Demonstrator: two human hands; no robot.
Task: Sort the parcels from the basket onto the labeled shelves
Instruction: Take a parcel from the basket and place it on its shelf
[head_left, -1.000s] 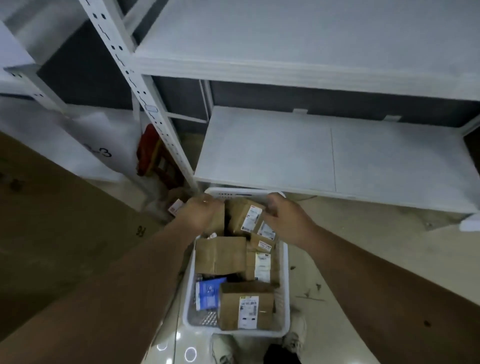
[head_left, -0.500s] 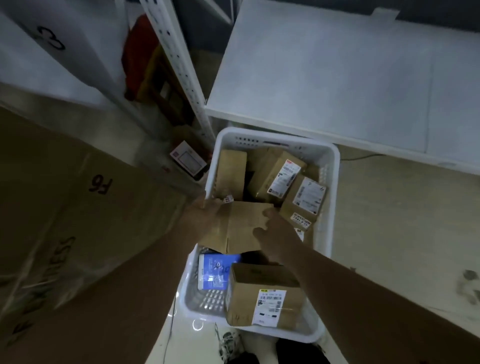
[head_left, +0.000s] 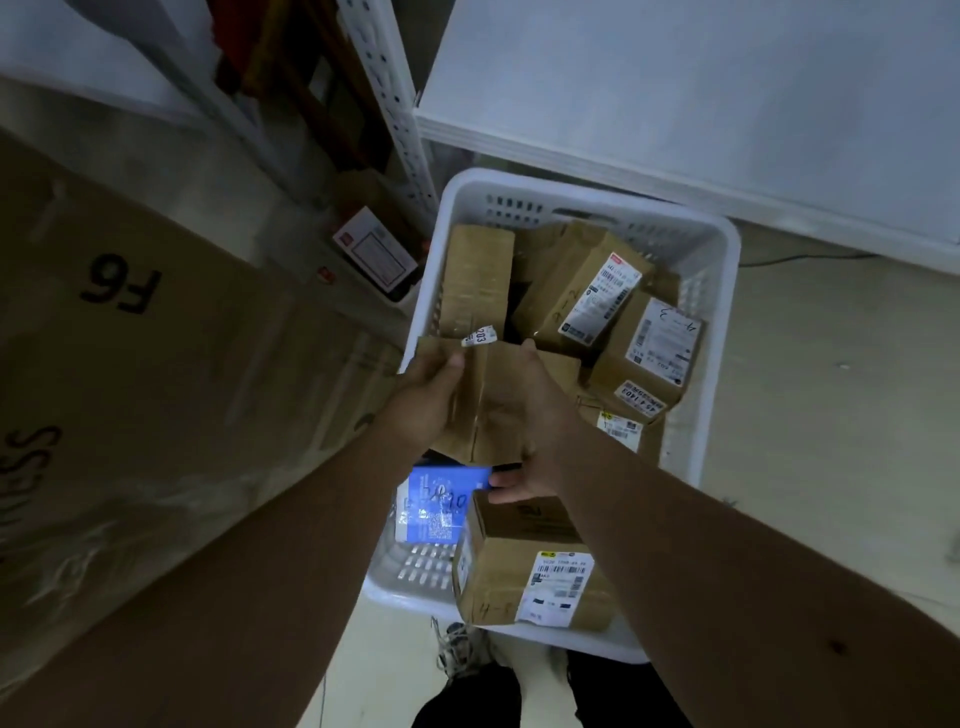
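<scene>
Both hands clamped on one flat brown parcel (head_left: 493, 400) above the basket (head_left: 722, 291): left hand (head_left: 423, 402) on its left edge, right hand (head_left: 535, 431) wrapped around its right side. Lift straight up, flip to find the label before choosing a shelf (head_left: 675, 104).
</scene>
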